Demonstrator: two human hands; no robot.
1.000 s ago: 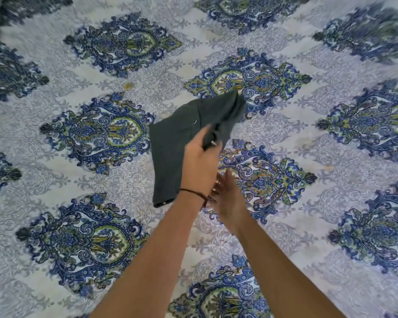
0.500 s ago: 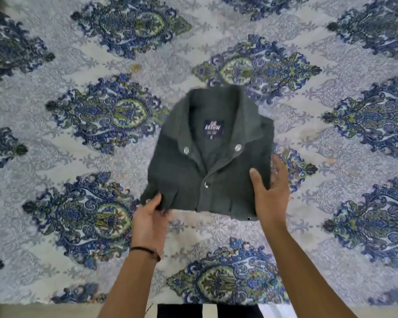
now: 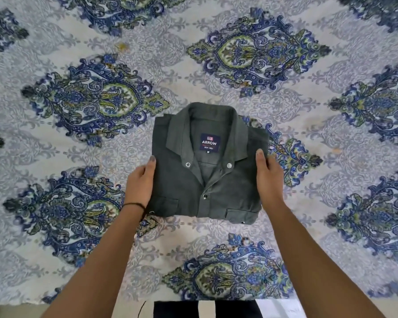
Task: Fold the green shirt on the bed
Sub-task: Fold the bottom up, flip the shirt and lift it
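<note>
The green shirt (image 3: 228,193) lies on the bed (image 3: 331,237) at the middle of the view, folded into a compact, nearly square packet, front side up. Its cloth is a dull dark green with a soft, matte weave. The collar (image 3: 177,134) points toward 12 o'clock and spreads open in two flat wings around a dark blue rectangular label (image 3: 210,142) with white lettering. Small round metal snaps (image 3: 188,164) shine on the collar tips and down the placket, and two pocket flaps (image 3: 240,213) sit along the 6 o'clock edge. The left hand (image 3: 140,182) grips the packet's 9 o'clock edge, thumb laid on top and fingers tucked out of sight beneath; a thin dark band (image 3: 133,204) circles that wrist. The right hand (image 3: 269,180) holds the 3 o'clock edge the same way, thumb on the cloth and fingers curled at the side. The sheet (image 3: 55,138) is pale grey, printed with ornate blue and green diamond-shaped medallions. At 6 o'clock of the view a black-and-white striped cloth (image 3: 205,309) shows.
</note>
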